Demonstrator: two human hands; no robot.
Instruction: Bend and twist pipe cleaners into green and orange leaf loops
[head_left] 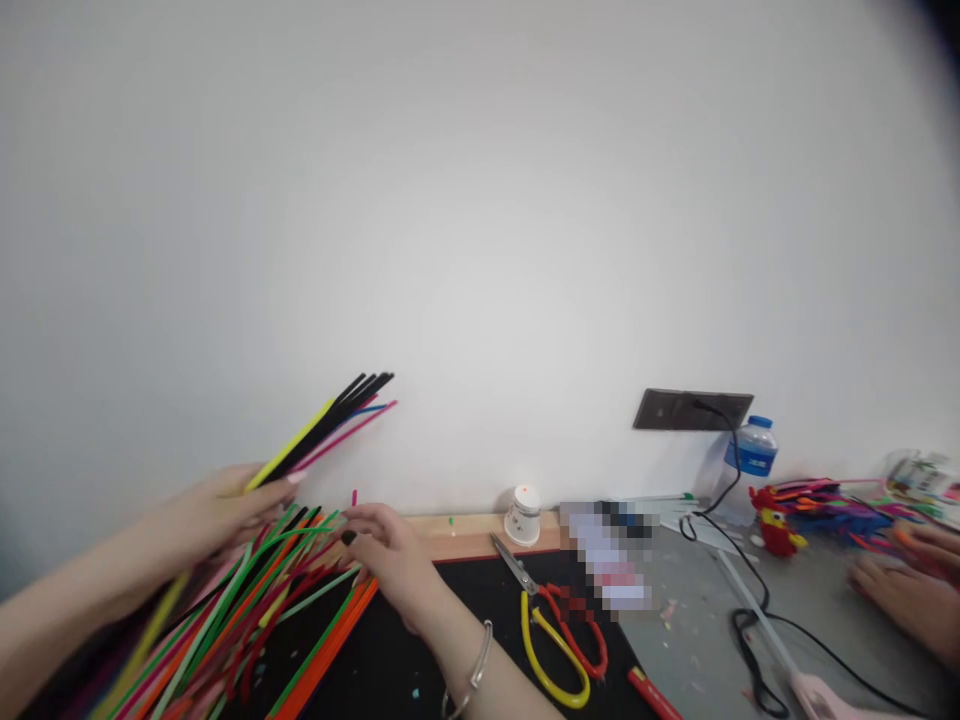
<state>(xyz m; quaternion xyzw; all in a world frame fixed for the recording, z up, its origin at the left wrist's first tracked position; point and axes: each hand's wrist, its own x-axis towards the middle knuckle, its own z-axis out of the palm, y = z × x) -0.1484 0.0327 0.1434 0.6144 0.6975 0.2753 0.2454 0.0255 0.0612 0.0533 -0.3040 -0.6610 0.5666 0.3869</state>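
My left hand (225, 515) is closed around a bundle of pipe cleaners (337, 425), mostly black with yellow, pink and blue ones, their ends slanting up to the right. Below it lies a loose heap of pipe cleaners (206, 635) in green, orange, red, pink and other colours. At the heap's right side, my right hand (394, 560) has its fingers curled against the ends of several pipe cleaners; the exact grip is partly hidden. Orange pipe cleaners (330, 640) run beneath this hand over the black mat (420, 650).
Scissors (536, 590) with yellow and red handles lie right of my right hand, near a white cup (523, 515). Farther right are a black cable (757, 570), a bottle (752, 460), a red figure (776, 525) and another person's hands (907, 580). A wall rises behind.
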